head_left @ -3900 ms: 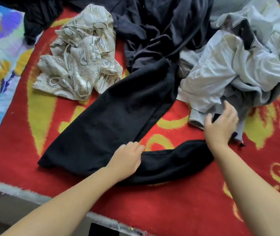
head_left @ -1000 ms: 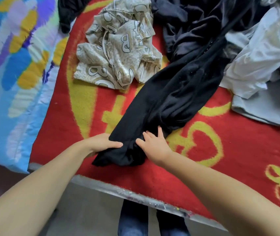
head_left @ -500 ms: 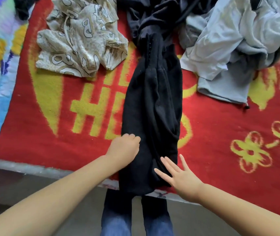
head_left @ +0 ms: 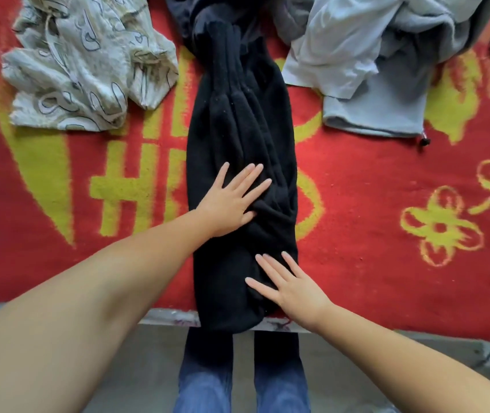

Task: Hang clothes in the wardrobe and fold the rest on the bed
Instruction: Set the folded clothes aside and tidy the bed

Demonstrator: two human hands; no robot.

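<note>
A: What is altered since half a second ago?

B: The black garment (head_left: 242,162) is kept in the same straight line, running away from the bed's near edge, with its near end draped just over that edge. The hands are what differ. The right hand (head_left: 293,283), lifted off the cloth before, is now laid flat on the near end, fingers straight and gripping nothing. The left hand (head_left: 233,199), curled at the garment's left edge before, is now spread open and pressed on the middle, nothing grasped.

A: And for the task?

B: Smoothing is judged to be under way; no fold is yet made in this piece, and nothing is seen hung.

A: What is counted, from near to far?

B: Two hands, both flat on one black garment, which is laid on one red blanket (head_left: 386,204) with yellow figures. Further off, one cream patterned garment (head_left: 88,70) is seen crumpled at far left. One pale grey heap (head_left: 372,55) is seen at far right; how many pieces are in it cannot be told. Dark cloth (head_left: 184,16) is bunched at the black garment's far end, and whether it is a separate piece cannot be told.
</note>
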